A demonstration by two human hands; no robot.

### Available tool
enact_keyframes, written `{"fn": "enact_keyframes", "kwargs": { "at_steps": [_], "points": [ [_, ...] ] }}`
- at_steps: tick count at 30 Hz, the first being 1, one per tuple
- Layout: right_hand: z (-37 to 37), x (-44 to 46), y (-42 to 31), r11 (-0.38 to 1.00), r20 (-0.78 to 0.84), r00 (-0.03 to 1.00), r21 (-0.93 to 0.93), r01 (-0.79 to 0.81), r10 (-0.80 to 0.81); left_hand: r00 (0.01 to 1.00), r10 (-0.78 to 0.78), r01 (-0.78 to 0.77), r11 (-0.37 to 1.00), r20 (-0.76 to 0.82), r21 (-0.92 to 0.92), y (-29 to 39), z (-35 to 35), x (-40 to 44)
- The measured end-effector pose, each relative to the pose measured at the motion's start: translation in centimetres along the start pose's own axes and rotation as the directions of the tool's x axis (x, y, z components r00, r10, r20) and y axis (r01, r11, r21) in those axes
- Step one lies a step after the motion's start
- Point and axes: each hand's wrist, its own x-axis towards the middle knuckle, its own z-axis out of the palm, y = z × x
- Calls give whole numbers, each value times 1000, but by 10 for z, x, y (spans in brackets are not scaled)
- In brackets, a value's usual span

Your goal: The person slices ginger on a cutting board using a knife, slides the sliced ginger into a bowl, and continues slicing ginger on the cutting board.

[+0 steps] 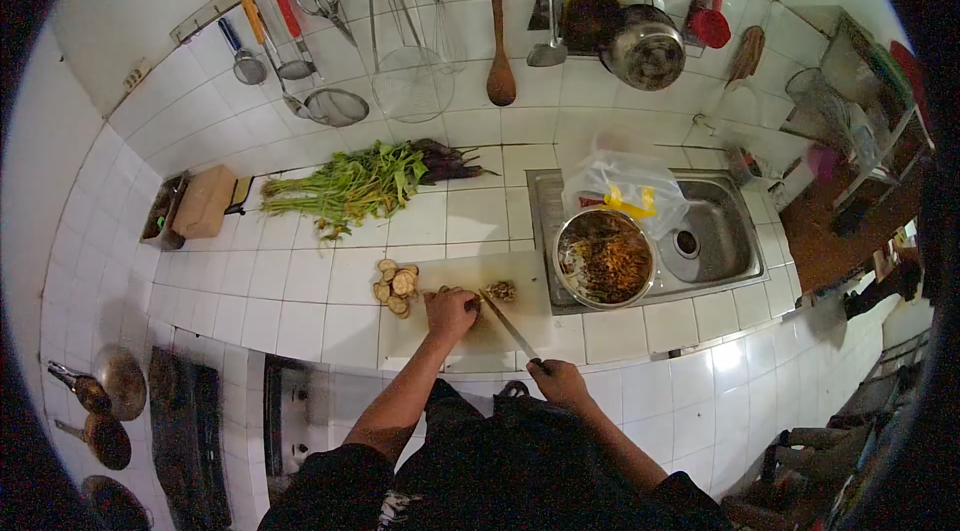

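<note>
Gripping a knife [515,329] in the right hand [562,385], with fingers clamped round the handle and the blade slanting over the board [412,336]. Got the left hand [450,311] down there too, near the tip, with fingers curled in; can't really tell if pinching anything. Chopped bits [501,289] right by the blade, slices [397,286] at the board's left edge, bowl [604,259] of food over by the sink [720,206].

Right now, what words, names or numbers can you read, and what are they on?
None that I can read.
Black shirt: white print, too blurred.
Clear plastic bag: yellow patches show there, too blurred to tell if they hold writing.
</note>
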Motion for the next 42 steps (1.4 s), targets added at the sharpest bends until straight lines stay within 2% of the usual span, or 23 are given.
{"fn": "enact_keyframes", "kwargs": {
  "at_steps": [3, 5, 9, 11, 18, 23, 28, 31, 33, 39, 42],
  "points": [
    [13, 11, 11, 1000, 36, 999, -22, 15, -15, 1000, -5, 5, 998, -10, -62, 2, 0, -2],
    [20, 16, 20, 998, 34, 997, 16, 67, -67, 1000, -15, 15, 999, 0, -43, 2, 0, -1],
    [17, 15, 14, 998, 79, 995, 40, 52, -55, 999, -28, 27, 999, -21, -31, 5, 0, -3],
    [17, 13, 10, 993, 65, 996, 108, 56, -63, 999, -25, 23, 999, -47, -39, 7, 0, -4],
    [29, 27, 10, 993, 36, 993, 15, 115, -115, 992, 1, -5, 1000, -123, -31, 8, 1, -4],
    [15, 24, -5, 999, 97, 995, -40, 37, -33, 994, -17, 11, 998, -106, -54, 9, -1, -3],
    [11, 19, -6, 1000, 64, 998, -14, 25, -24, 996, -60, 57, 998, -64, -41, 6, 4, -4],
    [15, 21, -2, 999, 81, 996, 22, 35, -36, 989, -46, 43, 999, -142, -24, 4, 7, -6],
    [17, 22, 1, 997, 78, 996, 56, 44, -48, 991, -107, 105, 994, -83, -35, 5, 6, -5],
    [18, 27, -4, 1000, 128, 992, -17, 14, -12, 988, -121, 117, 992, -101, -42, 6, 7, -7],
    [24, 37, 3, 995, 109, 990, -9, 95, -93, 986, -115, 114, 993, -123, -17, 6, 11, -8]
  ]
}}
